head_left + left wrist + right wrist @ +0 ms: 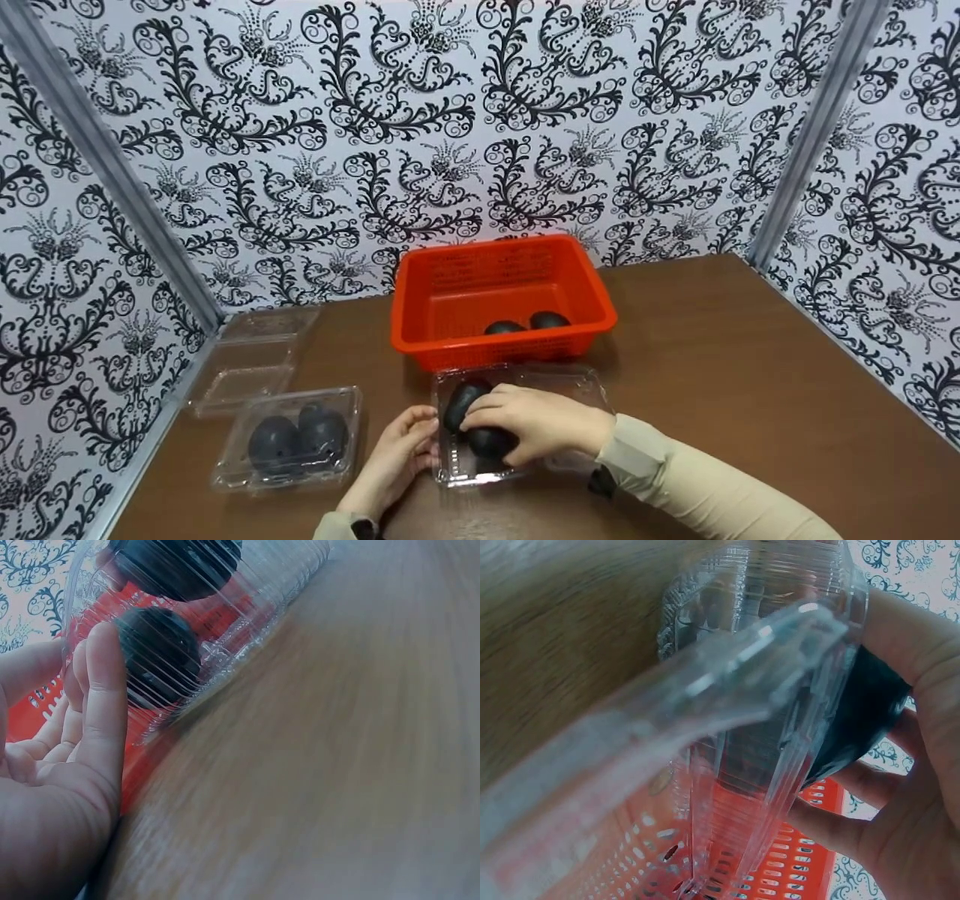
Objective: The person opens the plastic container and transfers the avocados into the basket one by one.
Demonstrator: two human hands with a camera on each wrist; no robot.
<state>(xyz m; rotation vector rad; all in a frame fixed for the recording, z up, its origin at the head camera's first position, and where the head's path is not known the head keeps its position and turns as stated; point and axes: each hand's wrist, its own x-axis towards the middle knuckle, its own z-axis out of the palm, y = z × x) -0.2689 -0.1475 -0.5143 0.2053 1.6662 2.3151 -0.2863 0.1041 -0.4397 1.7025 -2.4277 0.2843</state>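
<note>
Two dark, egg-shaped avocados lie in an opened clear plastic clamshell (454, 472) in front of the basket. My right hand (536, 420) reaches in from the right and grips the nearer avocado (489, 444), thumb on one side and fingers on the other. Its fingertips also meet the farther avocado (463, 397). At the clamshell's left wall is my left hand (401, 450), its thumb and fairly straight fingers touching the side. In the left wrist view both avocados show through the ribbed plastic. The clamshell's lid blocks part of the right wrist view.
A red perforated basket (420, 349) stands behind, with two dark avocados (550, 320) visible inside. On the left, a closed clamshell (232, 472) contains two more avocados (274, 444). Another clear clamshell (251, 360) lies opened behind it. Patterned walls (450, 150) enclose the brown table (750, 420).
</note>
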